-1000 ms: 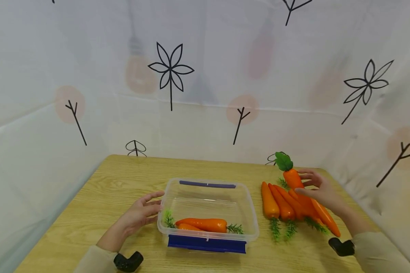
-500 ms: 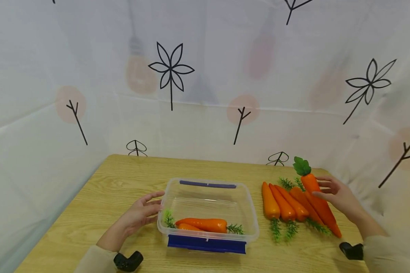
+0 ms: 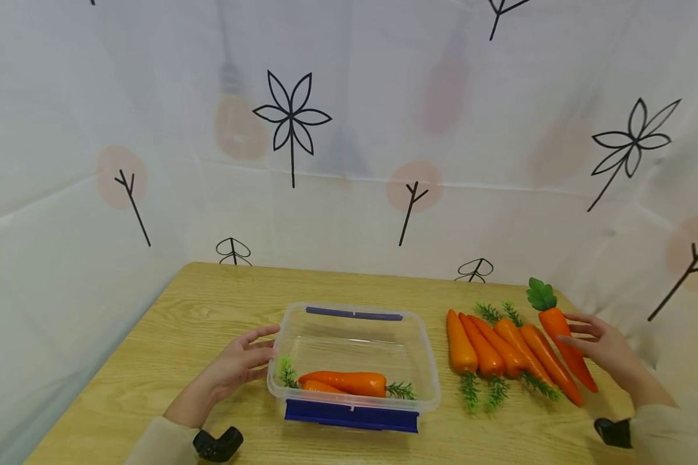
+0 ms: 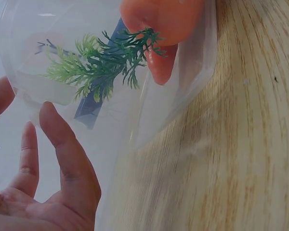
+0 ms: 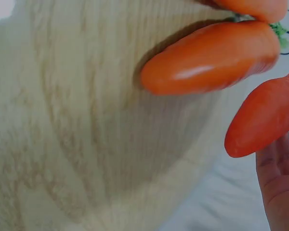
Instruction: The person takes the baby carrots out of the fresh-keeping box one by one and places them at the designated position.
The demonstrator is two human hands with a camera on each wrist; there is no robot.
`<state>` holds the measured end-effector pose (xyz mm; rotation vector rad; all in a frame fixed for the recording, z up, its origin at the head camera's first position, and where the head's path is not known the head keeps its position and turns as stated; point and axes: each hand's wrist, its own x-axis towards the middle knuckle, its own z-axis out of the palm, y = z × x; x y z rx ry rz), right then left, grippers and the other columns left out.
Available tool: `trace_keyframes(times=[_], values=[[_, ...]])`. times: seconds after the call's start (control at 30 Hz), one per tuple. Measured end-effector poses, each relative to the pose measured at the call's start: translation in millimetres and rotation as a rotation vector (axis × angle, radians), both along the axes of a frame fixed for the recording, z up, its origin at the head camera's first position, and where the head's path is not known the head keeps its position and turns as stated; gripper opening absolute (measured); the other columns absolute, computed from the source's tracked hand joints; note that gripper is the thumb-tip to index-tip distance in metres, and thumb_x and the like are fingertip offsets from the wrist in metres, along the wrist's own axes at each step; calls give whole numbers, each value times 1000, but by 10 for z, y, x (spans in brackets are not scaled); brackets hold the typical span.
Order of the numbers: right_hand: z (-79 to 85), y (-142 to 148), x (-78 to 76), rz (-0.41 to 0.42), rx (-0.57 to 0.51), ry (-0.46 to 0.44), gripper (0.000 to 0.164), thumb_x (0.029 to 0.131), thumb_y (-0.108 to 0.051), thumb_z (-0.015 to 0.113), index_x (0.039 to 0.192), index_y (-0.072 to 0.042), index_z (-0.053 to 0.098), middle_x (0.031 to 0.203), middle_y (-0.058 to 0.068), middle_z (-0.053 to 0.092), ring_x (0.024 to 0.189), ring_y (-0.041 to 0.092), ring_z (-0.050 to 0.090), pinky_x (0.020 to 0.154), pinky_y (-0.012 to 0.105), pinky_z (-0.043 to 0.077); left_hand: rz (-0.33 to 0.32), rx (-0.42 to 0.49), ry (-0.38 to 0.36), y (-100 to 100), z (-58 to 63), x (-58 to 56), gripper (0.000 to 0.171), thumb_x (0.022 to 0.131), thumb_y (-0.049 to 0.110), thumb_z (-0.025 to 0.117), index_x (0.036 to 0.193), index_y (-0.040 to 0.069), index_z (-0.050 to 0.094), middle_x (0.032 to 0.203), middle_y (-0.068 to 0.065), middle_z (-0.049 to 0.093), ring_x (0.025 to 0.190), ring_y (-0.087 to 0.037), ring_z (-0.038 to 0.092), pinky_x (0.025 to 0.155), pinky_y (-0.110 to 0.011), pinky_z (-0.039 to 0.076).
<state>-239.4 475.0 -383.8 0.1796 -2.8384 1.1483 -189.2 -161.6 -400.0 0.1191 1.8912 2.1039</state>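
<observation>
My right hand [image 3: 607, 349] holds a carrot [image 3: 558, 329] with a broad green leaf top between thumb and fingers, at the right end of a row of carrots. Its tip hangs above the table in the right wrist view, apart from the neighbouring carrot [image 5: 207, 60]. A clear plastic container [image 3: 432, 352] with blue latches stands lidless mid-table. Inside, along its near wall, lie an orange carrot [image 3: 360, 383] with feathery greens and another partly hidden one. My left hand [image 3: 229, 368] rests its extended fingertips against the container's left side.
Several carrots [image 3: 462, 352] lie side by side right of the container, some with greens toward me, others with greens away. The wooden table [image 3: 221, 297] ends at a white patterned cloth [image 3: 349, 219] behind. A black strap piece [image 3: 218, 445] sits on each wrist.
My right hand has carried the leaf-topped carrot to the right and slightly lower, from over the other carrots to beyond the row's end. My left hand and the container stay put.
</observation>
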Motion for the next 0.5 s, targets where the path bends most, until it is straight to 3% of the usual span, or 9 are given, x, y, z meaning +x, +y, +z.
trace_keyframes(times=[0.07, 0.17, 0.33, 0.5], values=[[-41, 41, -1, -12, 0, -23, 62, 92, -25, 60, 133, 12, 32, 124, 40, 42, 82, -3, 54, 63, 31, 50, -1, 0, 0, 0, 2, 0, 64, 88, 14, 64, 142, 2, 32, 136, -23, 41, 101, -17, 57, 80, -32, 49], [-94, 82, -3, -23, 4, -64, 65, 92, -26, 60, 132, 16, 29, 125, 44, 37, 76, -11, 50, 64, 31, 51, -6, 3, -2, -3, 3, 1, 64, 88, 14, 64, 142, 2, 32, 135, -22, 42, 100, -17, 57, 80, -32, 49], [-135, 110, -16, -39, 26, -96, 64, 94, -24, 58, 132, 19, 28, 123, 45, 37, 76, -2, 55, 65, 30, 51, -22, 13, 1, -9, -3, 4, 63, 89, 13, 63, 142, 2, 31, 136, -23, 40, 99, -16, 58, 80, -32, 49], [-136, 114, -31, -46, 48, -149, 65, 94, -23, 57, 130, 23, 27, 119, 46, 40, 86, 29, 61, 69, 36, 52, -22, 16, -1, -11, -8, 1, 63, 89, 14, 64, 142, 2, 32, 137, -24, 39, 99, -16, 58, 79, -31, 49]])
